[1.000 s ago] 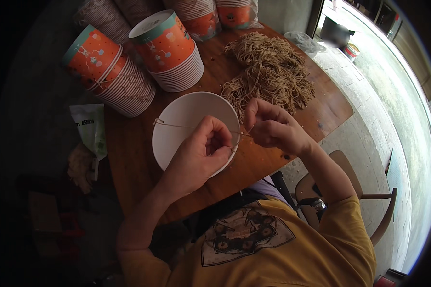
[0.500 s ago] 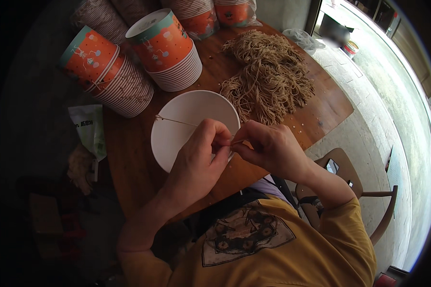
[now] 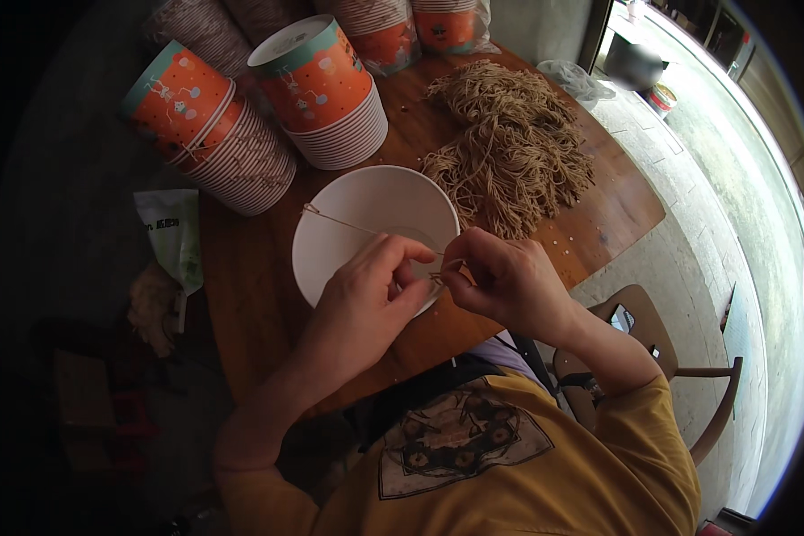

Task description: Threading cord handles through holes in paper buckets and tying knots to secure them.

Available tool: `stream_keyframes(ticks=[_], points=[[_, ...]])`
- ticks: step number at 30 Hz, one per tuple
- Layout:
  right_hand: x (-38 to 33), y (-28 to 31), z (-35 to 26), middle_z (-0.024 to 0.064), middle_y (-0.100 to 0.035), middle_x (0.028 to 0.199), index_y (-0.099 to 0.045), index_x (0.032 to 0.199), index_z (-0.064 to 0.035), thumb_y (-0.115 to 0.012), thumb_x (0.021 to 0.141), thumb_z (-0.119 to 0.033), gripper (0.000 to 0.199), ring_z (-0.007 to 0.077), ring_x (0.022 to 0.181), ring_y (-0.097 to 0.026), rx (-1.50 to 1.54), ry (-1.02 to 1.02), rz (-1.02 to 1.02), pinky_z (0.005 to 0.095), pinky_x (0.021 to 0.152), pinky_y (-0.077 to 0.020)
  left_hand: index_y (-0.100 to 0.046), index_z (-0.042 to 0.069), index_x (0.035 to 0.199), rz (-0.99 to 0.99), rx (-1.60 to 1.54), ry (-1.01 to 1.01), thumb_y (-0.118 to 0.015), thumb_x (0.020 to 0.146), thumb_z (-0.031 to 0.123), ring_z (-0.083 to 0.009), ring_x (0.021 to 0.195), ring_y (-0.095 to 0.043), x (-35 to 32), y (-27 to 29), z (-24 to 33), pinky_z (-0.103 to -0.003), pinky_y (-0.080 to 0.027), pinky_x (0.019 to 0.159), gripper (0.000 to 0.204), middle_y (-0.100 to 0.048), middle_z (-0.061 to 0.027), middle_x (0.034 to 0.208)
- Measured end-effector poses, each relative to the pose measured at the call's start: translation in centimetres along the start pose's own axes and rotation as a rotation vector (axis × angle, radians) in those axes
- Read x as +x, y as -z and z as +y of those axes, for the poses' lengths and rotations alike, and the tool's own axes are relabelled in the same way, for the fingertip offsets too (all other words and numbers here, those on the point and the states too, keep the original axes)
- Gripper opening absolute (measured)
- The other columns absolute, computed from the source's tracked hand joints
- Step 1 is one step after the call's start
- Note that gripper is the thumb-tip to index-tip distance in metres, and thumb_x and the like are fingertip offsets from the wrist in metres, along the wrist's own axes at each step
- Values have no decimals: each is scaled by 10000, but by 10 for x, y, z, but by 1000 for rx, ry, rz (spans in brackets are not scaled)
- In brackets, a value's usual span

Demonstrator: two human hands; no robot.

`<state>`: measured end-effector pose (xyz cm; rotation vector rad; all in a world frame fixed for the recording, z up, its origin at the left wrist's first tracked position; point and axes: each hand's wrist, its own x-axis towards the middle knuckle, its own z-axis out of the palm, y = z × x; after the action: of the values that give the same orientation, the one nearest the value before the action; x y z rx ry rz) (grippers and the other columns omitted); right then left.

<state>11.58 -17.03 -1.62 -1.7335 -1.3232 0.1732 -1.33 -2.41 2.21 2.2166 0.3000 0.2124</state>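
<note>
A white paper bucket [image 3: 330,241] stands on the wooden table in front of me. A thin tan cord [image 3: 348,222] runs from a knot at its left rim across the mouth towards the right rim, passing behind my fingers. At that right rim, my right hand [image 3: 509,281] pinches the cord between thumb and forefinger, where a small loop shows. My left hand [image 3: 366,295] is curled around the cord over the near side of the bucket. Its thumb tip lies by the loop, with the forefinger a little apart. The fingers partly hide the cord's end.
A heap of tan cords [image 3: 514,147] lies right of the bucket. Stacked orange-and-white paper buckets [image 3: 322,89] stand behind, and another stack [image 3: 210,125] leans at the left. A green-white bag [image 3: 171,237] hangs beside the table. A chair [image 3: 634,326] holding a phone stands at right.
The view has shifted slightly, moving the table's things right. My left forefinger and thumb have parted a little, and the small cord loop between my hands shows more.
</note>
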Motion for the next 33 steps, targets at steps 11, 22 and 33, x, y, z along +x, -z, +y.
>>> stream_keyframes(ticks=[11,22,33], points=[[0,0,3,43,-607,656,-603,916,-74,-674,790,-115,151,152,548,-611,26,7,-17,268,513,-475,-551,-3,963,22,-130,5,-595,866,19,-201,764,-645,4,-12,-9,-311,-514,662,109,-629,-109,851],[-4,-2,2,76,-606,645,-581,921,-69,-669,788,-140,174,229,546,-613,95,-25,7,333,517,-485,-557,0,1026,25,-69,27,-575,880,31,-152,767,-619,0,-1,-3,-288,-506,706,151,-611,-81,832],[-3,-3,3,71,-602,637,-579,926,-66,-664,801,-136,166,221,535,-606,96,-12,3,325,505,-476,-557,-19,982,-7,-218,91,-578,887,30,-144,776,-635,4,-10,-5,-278,-512,688,108,-645,-105,876]])
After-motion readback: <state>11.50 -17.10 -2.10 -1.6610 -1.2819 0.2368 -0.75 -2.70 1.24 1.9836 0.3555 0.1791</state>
